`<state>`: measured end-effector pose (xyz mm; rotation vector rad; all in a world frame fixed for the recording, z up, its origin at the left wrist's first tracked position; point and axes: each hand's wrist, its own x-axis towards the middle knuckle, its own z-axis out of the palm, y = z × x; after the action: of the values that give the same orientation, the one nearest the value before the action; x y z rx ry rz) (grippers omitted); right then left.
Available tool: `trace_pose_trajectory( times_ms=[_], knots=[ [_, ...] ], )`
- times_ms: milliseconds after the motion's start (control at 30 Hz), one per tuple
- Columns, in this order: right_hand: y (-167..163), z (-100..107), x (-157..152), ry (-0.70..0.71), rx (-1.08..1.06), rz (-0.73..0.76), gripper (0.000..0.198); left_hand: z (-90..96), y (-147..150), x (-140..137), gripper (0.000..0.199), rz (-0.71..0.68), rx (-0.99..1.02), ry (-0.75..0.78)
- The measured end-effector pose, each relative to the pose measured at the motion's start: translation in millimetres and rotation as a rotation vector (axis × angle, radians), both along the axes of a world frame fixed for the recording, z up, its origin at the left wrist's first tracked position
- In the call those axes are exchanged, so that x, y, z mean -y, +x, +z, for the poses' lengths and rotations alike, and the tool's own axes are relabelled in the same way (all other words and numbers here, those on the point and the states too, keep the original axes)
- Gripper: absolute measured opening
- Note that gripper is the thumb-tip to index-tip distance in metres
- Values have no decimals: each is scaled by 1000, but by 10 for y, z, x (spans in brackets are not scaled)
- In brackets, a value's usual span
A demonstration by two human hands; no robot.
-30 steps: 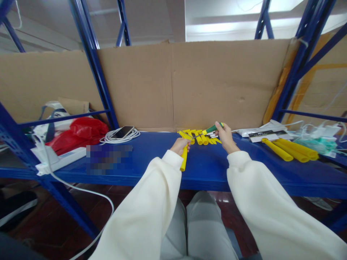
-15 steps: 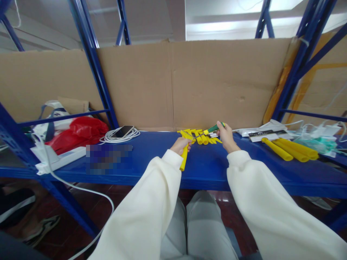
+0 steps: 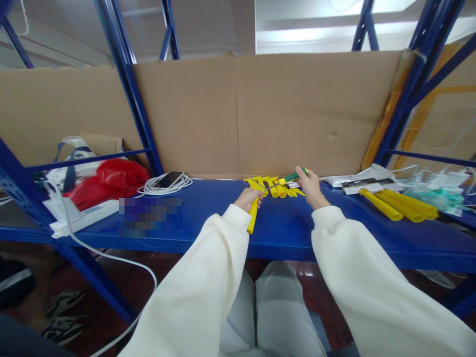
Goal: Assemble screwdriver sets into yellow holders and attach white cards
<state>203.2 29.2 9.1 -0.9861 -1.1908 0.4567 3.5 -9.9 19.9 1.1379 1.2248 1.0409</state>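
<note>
My left hand (image 3: 247,200) is wrapped around a yellow tube (image 3: 252,221), whose lower end sticks out below the fist. In my right hand (image 3: 310,188) is a screwdriver (image 3: 292,176) with a green and yellow handle. Its metal shaft points left and its tip meets the top of the left fist; the fingers hide the exact contact. Behind the shaft, several short yellow tubes (image 3: 275,191) lie in a row on the blue shelf (image 3: 286,233).
Longer yellow tubes (image 3: 390,206) lie at the right beside a white packet (image 3: 366,186). A phone (image 3: 169,180) rests on a coiled white cable (image 3: 148,188). At the left are a power strip (image 3: 89,217) and a red bag (image 3: 115,178). Cardboard (image 3: 297,114) stands along the back.
Both hands, the tube and the screwdriver look almost unmoved. At the lower left, another person's feet and leg have shifted.
</note>
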Motion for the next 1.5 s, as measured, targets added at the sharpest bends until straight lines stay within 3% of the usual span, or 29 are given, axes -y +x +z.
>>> trace_pose_trajectory(
  times_ms=[133, 500, 733, 1067, 1267, 1500],
  knots=[
    [-91, 52, 104, 24, -55, 21, 52, -17, -4, -18, 22, 7, -20, 18],
    [-136, 164, 223, -108, -182, 404, 53, -101, 3, -116, 22, 91, 8, 25],
    [-141, 109, 178, -24, -76, 194, 50, -128, 0, -158, 23, 78, -3, 32],
    [-136, 90, 216, -15, 8, 53, 54, -133, 2, -161, 18, 79, -71, 58],
    [-136, 88, 206, -23, 1, 101, 51, -86, -16, -98, 14, 51, -54, 51],
    [-86, 143, 238, -44, -6, 345, 40, -34, -22, -63, 16, 57, -48, 54]
  ],
)
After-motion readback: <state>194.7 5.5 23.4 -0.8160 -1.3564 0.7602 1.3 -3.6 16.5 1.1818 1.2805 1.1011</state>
